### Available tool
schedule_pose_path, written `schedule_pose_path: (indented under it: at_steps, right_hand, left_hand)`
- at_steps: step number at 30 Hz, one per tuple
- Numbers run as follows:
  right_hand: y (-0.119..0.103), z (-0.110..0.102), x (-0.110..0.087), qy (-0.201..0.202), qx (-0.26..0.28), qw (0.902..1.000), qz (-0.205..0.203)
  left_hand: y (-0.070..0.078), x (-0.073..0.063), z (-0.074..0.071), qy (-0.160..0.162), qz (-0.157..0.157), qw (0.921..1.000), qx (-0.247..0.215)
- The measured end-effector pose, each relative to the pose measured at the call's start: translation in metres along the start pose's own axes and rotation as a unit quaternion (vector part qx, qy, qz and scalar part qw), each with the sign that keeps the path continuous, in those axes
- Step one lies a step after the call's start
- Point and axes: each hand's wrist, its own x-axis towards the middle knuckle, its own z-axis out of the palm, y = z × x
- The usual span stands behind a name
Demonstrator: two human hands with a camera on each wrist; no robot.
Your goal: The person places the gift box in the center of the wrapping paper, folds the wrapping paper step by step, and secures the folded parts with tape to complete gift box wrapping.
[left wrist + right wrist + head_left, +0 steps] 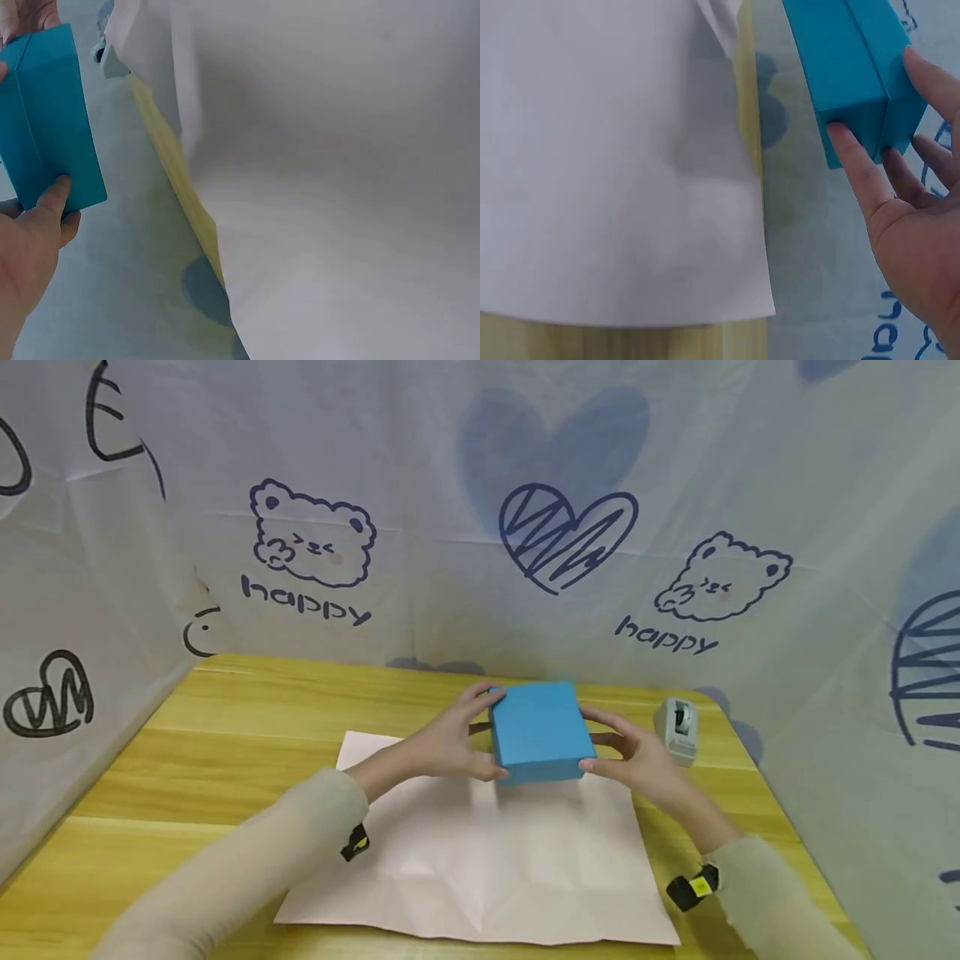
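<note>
A square blue box [542, 723] is held between both hands above the far part of a sheet of pale pink paper [487, 868]. On its left side, the left hand [455, 739] grips it with thumb and fingers spread. The right hand [637, 756] grips the opposite side, its thumb at the near corner. In the left wrist view the box [56, 120] appears lifted off the paper [322, 187]. The right wrist view shows the fingertips of the right hand [915, 240] against the box's end and edges [862, 75].
A grey tape dispenser [678, 731] stands at the back right of the yellow wooden table [172, 777], beyond the right hand. White cloth [420, 527] with bear and heart drawings hangs behind the table and along its sides. Creases cross the paper.
</note>
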Motion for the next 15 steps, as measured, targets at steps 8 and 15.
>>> schedule_pose_path:
  at_steps: [8,15]
  right_hand:
    - [-0.002,0.028,-0.024,-0.003,0.041,0.9991,0.007]
    - [-0.004,0.054,-0.040,0.004,0.068,0.9976,0.009]
  left_hand:
    - [0.005,-0.029,-0.002,-0.029,0.012,0.9994,0.015]
    - [0.004,-0.045,-0.003,-0.059,0.034,0.9975,-0.022]
